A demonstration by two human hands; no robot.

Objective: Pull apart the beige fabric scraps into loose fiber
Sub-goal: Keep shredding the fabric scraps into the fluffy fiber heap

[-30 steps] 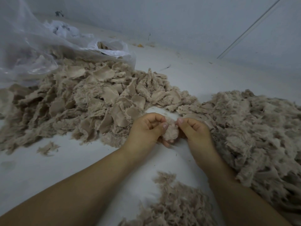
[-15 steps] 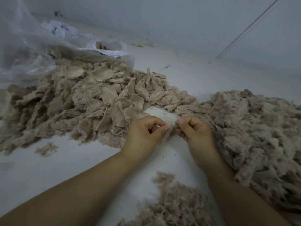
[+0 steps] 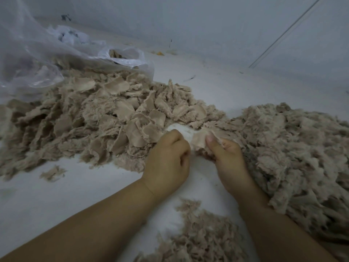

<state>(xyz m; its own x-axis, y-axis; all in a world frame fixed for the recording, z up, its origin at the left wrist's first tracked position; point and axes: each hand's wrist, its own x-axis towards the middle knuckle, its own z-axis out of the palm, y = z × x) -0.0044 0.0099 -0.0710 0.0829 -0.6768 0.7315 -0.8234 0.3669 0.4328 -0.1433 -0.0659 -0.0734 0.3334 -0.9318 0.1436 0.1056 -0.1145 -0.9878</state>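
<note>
Right hand: the right hand (image 3: 227, 157) pinches a beige scrap (image 3: 200, 139) between thumb and curled fingers (image 3: 226, 143), just in front of the gap between the two big heaps.
Left hand: the left hand (image 3: 168, 159) is curled into a loose fist just left of the scrap; whether its fingers hold an edge of it I cannot tell, since the knuckles hide them.
Scrap pile: the pile of scraps (image 3: 90, 118) spreads across the left and far side, flat pieces mixed with frayed ones, touching the left hand's far edge.
Fiber heap: the loose fiber (image 3: 292, 157) banks up on the right, pressing against the right wrist and forearm.
Small tuft: a small tuft (image 3: 52, 173) lies alone near the left, apart from the pile.
Near clump: another fiber clump (image 3: 200, 237) sits near, between the two forearms.
Bag: a clear plastic bag (image 3: 37, 59) slumps at the far left, its mouth over the pile's far edge.
Surface: the white floor (image 3: 217, 86) runs to a pale wall (image 3: 207, 25).
</note>
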